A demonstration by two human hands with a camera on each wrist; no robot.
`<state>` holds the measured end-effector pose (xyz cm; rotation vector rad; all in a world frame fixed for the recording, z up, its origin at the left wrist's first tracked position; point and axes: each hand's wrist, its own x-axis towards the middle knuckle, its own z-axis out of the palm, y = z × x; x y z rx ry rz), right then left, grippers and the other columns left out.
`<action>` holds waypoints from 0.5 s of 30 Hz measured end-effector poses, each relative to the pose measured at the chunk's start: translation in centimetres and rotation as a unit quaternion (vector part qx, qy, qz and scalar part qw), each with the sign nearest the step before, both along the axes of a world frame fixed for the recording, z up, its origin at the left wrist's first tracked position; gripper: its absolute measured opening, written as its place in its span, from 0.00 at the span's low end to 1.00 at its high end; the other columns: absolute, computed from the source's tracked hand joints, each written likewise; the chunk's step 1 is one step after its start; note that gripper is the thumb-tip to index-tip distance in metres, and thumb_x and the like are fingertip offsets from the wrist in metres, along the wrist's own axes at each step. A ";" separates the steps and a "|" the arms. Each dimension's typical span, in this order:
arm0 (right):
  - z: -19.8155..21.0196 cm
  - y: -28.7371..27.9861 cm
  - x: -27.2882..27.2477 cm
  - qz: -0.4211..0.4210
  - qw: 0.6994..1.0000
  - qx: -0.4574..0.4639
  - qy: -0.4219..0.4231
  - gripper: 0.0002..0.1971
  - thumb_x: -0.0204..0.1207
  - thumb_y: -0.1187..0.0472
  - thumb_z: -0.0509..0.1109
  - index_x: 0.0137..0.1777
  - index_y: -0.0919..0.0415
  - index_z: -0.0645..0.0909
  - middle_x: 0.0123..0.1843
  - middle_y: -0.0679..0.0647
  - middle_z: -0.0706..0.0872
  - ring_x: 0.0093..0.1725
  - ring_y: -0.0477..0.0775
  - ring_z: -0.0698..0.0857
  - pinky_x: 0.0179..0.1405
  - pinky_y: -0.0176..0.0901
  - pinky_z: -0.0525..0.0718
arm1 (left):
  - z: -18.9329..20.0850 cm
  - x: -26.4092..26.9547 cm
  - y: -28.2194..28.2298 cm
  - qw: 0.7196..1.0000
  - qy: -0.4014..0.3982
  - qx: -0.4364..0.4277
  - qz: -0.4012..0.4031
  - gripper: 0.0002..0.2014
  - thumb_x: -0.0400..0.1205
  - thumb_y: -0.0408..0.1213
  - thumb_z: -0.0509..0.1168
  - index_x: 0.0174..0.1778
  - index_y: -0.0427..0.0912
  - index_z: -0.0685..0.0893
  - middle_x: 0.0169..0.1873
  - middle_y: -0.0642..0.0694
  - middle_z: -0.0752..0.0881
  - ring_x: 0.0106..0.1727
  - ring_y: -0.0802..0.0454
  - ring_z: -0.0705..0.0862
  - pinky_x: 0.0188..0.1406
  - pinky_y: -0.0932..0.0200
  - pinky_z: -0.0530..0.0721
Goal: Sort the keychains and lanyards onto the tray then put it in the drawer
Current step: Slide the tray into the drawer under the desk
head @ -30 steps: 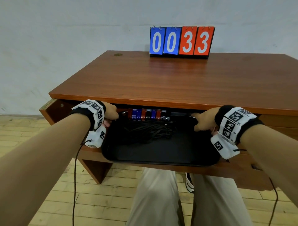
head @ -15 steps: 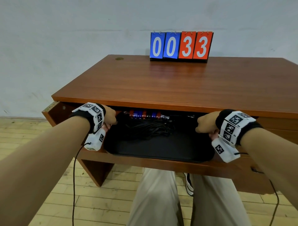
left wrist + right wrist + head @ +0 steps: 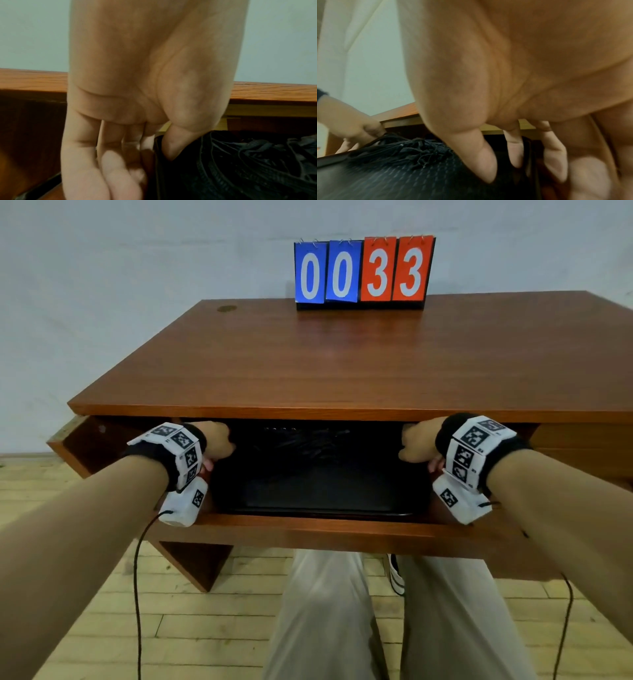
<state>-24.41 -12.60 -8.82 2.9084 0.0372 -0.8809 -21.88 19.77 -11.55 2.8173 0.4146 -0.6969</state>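
Observation:
A black tray lies inside the open drawer, its far part under the desktop. A heap of black lanyards sits on its far half. Only a few metal glints of the keychains show at the desktop's edge. My left hand pinches the tray's left rim, thumb inside and fingers outside. At the right rim my right hand grips the same way, with its thumb on the tray floor beside the lanyards.
The wooden desk top overhangs the drawer, close above both hands. A flip scoreboard reading 0033 stands at its back edge. My legs are under the drawer, and cables hang from both wrists.
Both hands have pushed the tray deeper into the drawer, under the desktop. The coloured keychains, plainly seen before, have slipped almost out of sight.

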 end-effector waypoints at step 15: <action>-0.3 4.1 -3.7 0.151 0.987 -0.053 0.010 0.43 0.83 0.28 0.49 0.88 0.59 0.56 0.89 0.64 0.54 0.85 0.69 0.57 0.79 0.59 0.64 | 2.6 -3.8 -1.1 0.956 0.205 0.169 -0.124 0.61 0.68 0.81 0.64 0.88 0.42 0.60 0.84 0.39 0.70 0.81 0.41 0.74 0.75 0.49 0.77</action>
